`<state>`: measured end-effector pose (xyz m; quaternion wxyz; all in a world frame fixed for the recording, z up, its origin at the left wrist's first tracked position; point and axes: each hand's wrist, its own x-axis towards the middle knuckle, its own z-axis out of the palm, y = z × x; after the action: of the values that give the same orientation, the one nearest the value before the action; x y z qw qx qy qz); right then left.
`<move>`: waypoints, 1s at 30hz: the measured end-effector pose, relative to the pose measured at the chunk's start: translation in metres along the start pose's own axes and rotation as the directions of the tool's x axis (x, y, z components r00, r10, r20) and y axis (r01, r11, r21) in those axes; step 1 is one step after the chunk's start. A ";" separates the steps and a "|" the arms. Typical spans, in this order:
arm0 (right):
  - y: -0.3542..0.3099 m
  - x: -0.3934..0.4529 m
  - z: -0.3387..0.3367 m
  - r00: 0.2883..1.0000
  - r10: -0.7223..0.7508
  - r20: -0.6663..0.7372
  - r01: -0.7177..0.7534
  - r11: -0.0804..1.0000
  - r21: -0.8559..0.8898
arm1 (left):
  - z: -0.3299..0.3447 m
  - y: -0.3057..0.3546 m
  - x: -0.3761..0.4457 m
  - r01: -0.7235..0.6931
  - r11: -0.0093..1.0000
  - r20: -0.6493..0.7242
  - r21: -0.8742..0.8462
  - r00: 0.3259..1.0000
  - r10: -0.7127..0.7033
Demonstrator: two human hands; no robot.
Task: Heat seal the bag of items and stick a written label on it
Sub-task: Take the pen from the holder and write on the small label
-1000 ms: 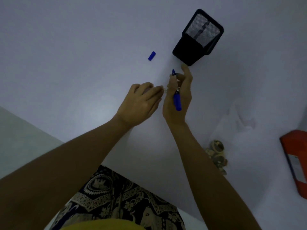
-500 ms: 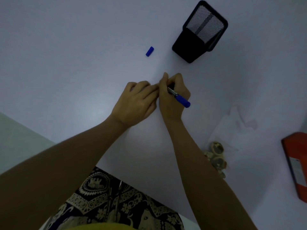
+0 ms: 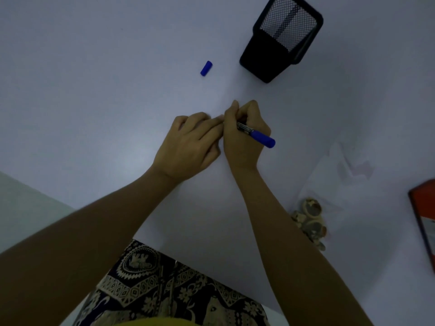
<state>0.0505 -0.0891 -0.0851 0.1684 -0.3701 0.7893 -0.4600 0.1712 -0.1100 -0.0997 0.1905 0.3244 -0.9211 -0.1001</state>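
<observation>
My right hand (image 3: 244, 135) grips a blue marker (image 3: 257, 135) in a writing hold, its tip pointing down at the white table and hidden by my fingers. My left hand (image 3: 190, 147) lies beside it, fingers curled and pressed on the table, touching the right hand; whatever lies under them is hidden. The marker's blue cap (image 3: 206, 68) lies loose farther back. A clear plastic bag (image 3: 339, 184) holding several small round items (image 3: 310, 222) lies on the table right of my right forearm.
A black mesh pen holder (image 3: 280, 38) stands at the back right. A red device (image 3: 423, 222) sits at the right edge. The white table's near edge (image 3: 70, 205) runs diagonally at the left, with my patterned trousers below.
My right hand turned the marker from upright to tip-down and closed into a writing hold against my left hand. Between the last two frames the hands barely moved.
</observation>
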 end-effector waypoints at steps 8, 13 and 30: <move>0.003 0.002 0.001 0.998 -0.054 -0.042 0.056 0.998 0.042 | -0.001 -0.001 0.001 -0.003 1.000 0.030 0.014 1.000 0.003; 0.005 0.001 0.002 1.000 -0.017 0.014 0.016 0.998 0.069 | -0.002 -0.001 0.001 0.000 1.000 0.036 0.028 0.999 -0.001; 0.005 0.005 0.001 0.996 0.067 0.058 -0.072 0.994 0.088 | -0.001 -0.001 0.003 0.016 0.998 0.078 0.062 0.997 -0.021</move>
<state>0.0457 -0.0922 -0.0898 0.2226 -0.3472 0.7752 -0.4785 0.1703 -0.1127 -0.0986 0.1431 0.3343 -0.9275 -0.0864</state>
